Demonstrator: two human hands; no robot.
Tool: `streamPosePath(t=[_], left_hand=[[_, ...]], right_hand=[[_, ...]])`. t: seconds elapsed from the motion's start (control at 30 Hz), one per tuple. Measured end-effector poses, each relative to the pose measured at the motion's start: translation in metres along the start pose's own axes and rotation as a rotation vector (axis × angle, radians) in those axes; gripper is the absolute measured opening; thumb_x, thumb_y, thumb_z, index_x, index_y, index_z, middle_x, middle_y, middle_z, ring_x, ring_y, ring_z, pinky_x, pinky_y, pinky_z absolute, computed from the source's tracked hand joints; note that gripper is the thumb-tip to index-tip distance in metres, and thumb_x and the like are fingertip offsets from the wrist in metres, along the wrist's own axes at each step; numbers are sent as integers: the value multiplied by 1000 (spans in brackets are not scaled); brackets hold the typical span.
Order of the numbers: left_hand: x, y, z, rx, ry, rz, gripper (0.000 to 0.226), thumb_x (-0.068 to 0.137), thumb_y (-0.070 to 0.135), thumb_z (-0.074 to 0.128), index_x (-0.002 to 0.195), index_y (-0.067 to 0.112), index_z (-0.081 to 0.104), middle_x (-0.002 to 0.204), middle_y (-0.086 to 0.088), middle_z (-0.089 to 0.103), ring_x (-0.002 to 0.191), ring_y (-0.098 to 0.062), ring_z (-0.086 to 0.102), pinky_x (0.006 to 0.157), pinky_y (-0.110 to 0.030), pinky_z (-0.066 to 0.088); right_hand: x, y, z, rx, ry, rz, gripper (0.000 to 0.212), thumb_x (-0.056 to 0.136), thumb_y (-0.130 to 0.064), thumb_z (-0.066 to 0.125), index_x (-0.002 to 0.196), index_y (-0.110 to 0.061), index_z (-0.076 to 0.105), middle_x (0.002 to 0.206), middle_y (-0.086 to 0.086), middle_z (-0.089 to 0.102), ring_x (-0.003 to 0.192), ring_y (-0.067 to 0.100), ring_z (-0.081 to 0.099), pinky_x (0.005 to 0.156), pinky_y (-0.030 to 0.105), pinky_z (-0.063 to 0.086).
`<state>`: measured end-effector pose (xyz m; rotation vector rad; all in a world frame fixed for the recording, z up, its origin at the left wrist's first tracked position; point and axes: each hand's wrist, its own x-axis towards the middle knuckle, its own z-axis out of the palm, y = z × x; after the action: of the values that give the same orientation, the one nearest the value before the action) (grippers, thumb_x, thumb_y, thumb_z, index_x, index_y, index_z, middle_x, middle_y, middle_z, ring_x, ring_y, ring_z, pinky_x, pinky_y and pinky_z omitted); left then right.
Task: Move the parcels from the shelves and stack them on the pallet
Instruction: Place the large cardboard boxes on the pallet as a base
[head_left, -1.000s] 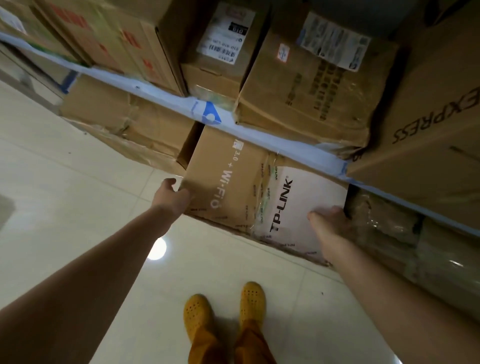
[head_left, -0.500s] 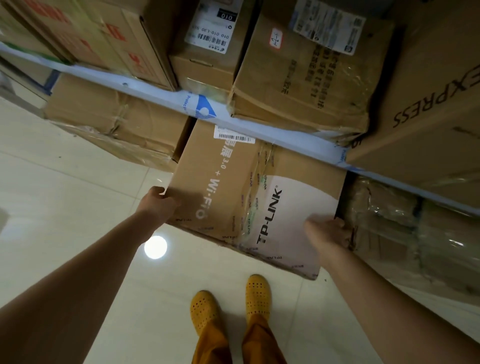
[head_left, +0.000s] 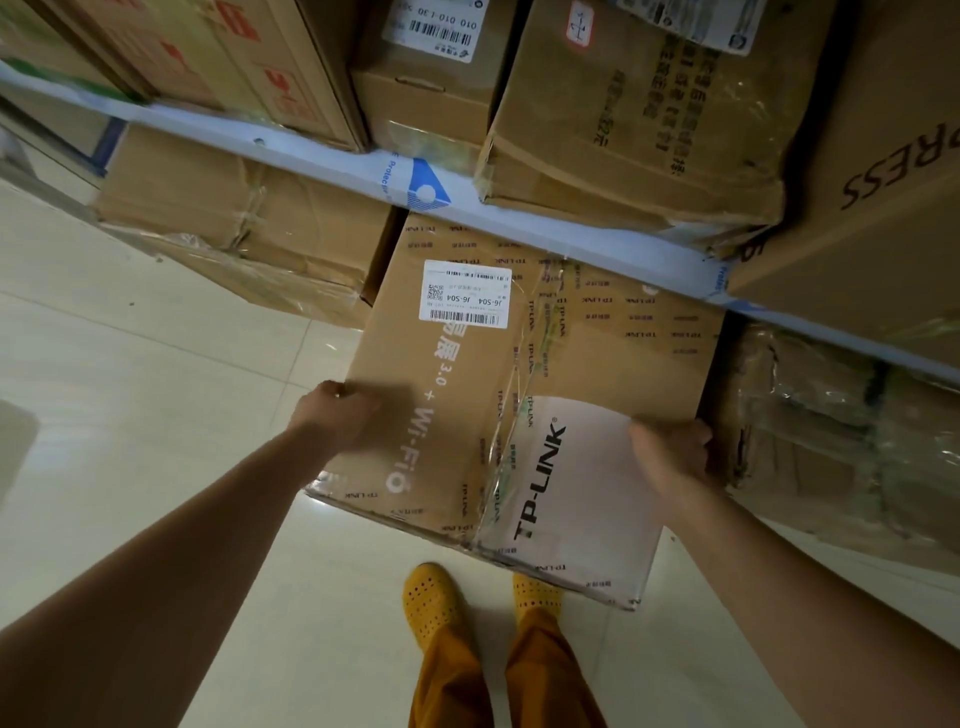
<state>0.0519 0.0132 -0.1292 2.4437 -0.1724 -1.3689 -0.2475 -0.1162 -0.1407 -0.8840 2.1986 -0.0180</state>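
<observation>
TP-Link box (head_left: 524, 405): half out of the lower shelf, beneath the rail (head_left: 519, 218), above the floor. Left hand (head_left: 337, 415) grips its left edge; right hand (head_left: 670, 457) grips its right edge.
</observation>
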Motion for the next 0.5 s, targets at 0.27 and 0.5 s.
streamPosePath(t=[0.27,0.5], left_hand=[[12,15,-1,-174,-85,35,61,92,26,63,148,18,40,133,-8,57,117,-27,56,89,-33,42],[-1,-19,-15,-38,-111,-94,101,60,59,69,150,52,23,141,-12,39,123,-37,49,108,-48,41]], right_hand=[[-2,13,-2,166,-33,32,81,89,-24,64,154,-16,16,150,17,34,128,41,43,103,47,44],[-15,44,11,284,-76,230,76,93,-49,56,153,-19,23,156,16,23,138,36,29,110,45,29]])
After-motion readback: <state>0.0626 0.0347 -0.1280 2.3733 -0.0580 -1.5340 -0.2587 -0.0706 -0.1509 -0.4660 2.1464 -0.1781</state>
